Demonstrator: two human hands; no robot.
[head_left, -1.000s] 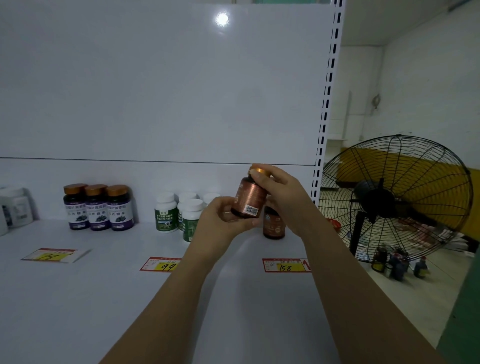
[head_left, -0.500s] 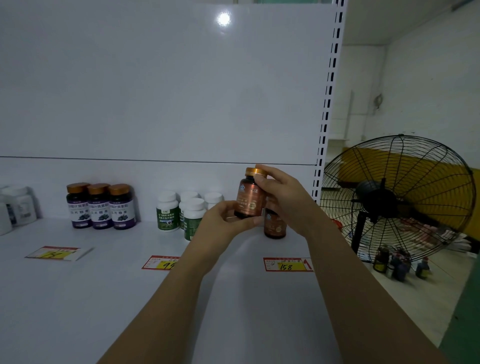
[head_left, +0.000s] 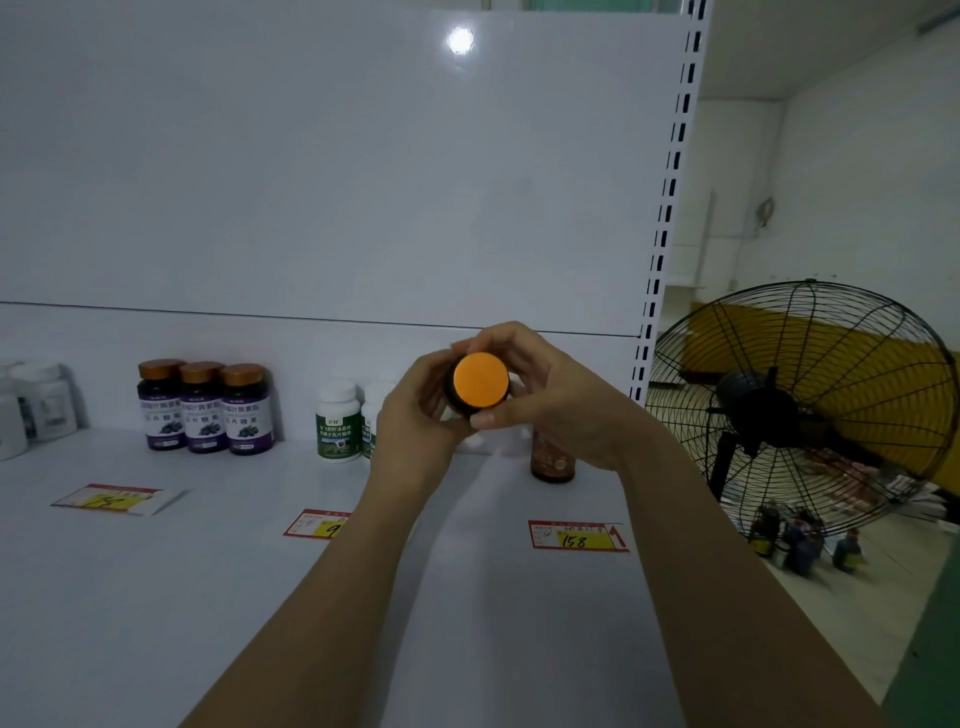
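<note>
Dark bottle (head_left: 464, 411), round orange cap (head_left: 481, 383) facing camera

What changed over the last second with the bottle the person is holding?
The copper bottle was tipped from upright, label showing, until its orange cap faces the camera. The left hand and right hand kept hold of it throughout, and nothing was let go. The brown bottle on the shelf, the purple-label bottles, the price tags and the fan stayed where they were.
</note>
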